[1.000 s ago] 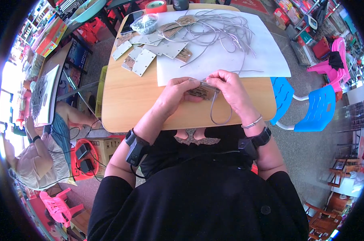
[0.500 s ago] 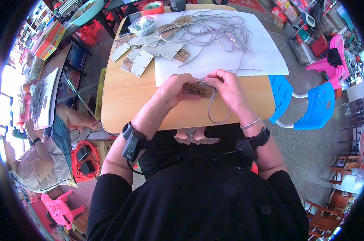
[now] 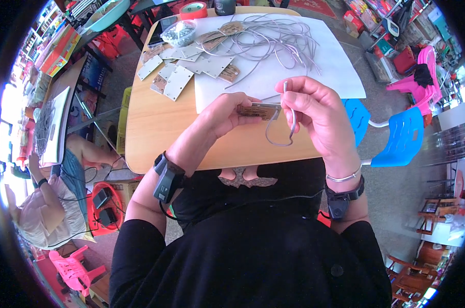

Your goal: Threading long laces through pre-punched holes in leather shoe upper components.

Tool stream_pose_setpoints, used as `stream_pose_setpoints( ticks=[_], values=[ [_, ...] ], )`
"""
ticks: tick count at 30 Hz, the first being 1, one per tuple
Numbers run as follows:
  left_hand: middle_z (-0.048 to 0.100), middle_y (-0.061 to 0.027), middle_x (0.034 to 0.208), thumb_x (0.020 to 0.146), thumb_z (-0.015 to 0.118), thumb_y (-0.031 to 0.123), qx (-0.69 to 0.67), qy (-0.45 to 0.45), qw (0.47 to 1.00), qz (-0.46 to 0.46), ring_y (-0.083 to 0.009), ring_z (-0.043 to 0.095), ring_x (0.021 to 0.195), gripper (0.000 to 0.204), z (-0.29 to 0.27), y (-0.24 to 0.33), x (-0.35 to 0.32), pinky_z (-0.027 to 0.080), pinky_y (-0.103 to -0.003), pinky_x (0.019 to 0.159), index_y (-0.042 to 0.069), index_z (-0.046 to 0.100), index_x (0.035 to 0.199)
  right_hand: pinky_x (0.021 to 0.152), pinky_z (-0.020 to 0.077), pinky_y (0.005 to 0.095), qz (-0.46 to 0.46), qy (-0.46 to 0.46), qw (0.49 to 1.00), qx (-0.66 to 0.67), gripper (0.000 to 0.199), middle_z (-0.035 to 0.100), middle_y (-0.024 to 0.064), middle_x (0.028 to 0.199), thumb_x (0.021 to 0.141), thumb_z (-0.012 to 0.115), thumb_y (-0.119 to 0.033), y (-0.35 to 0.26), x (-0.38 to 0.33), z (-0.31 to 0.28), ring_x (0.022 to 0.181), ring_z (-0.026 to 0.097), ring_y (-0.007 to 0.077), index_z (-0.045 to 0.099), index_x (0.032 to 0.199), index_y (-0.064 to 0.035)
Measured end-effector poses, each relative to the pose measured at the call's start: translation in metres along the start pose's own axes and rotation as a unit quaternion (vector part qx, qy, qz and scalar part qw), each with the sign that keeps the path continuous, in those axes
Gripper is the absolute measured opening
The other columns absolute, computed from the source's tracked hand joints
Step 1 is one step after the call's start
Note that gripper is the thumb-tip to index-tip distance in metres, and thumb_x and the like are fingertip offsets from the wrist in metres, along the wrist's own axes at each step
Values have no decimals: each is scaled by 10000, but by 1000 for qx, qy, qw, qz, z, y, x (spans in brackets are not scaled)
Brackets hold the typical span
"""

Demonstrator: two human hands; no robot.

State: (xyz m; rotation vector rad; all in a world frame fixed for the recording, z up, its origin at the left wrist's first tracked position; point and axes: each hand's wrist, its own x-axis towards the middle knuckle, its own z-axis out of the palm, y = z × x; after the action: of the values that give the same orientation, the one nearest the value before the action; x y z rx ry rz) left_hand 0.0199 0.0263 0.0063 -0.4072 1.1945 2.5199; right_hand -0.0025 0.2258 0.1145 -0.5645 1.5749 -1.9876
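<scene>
Over the table's near half, my left hand [image 3: 228,111] is closed on a small flat plate [image 3: 259,111] with a brown, marked face. A thin grey cord [image 3: 278,144] hangs in a loop from the plate's right end. My right hand [image 3: 317,110] pinches this cord between thumb and fingers, its end standing up above the fingertips. Beyond my hands lie several similar white plates [image 3: 179,82] with small holes, some brown side up. A tangle of grey cords [image 3: 283,41] spreads over a white sheet [image 3: 340,77].
A clear tub of small metal pieces [image 3: 179,34], a roll of red tape [image 3: 193,10] and a dark jar [image 3: 224,6] stand at the table's far side. Blue chairs [image 3: 399,138] adjoin the right edge. Another person [image 3: 50,205] sits at a table on the left.
My right hand has moved right and toward me, away from the plate, with the cord's end pinched in it. My left hand stays nearly in place with the plate.
</scene>
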Motion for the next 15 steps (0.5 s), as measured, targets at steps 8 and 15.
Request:
stream_pose_setpoints(
  ticks=[8,15],
  values=[
    [552,-227,1109,792,423,41,25,-32,999,-6,-345,577,1038,362,3,0,-6,480,-425,947,-124,507,1103,608,466,224,-108,24,955,-274,120,629,30,752,837,620,-57,31,37,-17,656,568,89,652,931,9],
    [562,-183,1096,776,430,26,81,-60,995,24,-292,587,1009,370,6,1,-15,481,-388,904,-89,506,1119,618,463,263,-26,-74,905,-419,94,643,85,754,763,627,-26,57,46,-34,673,589,122,673,835,13]
  ],
)
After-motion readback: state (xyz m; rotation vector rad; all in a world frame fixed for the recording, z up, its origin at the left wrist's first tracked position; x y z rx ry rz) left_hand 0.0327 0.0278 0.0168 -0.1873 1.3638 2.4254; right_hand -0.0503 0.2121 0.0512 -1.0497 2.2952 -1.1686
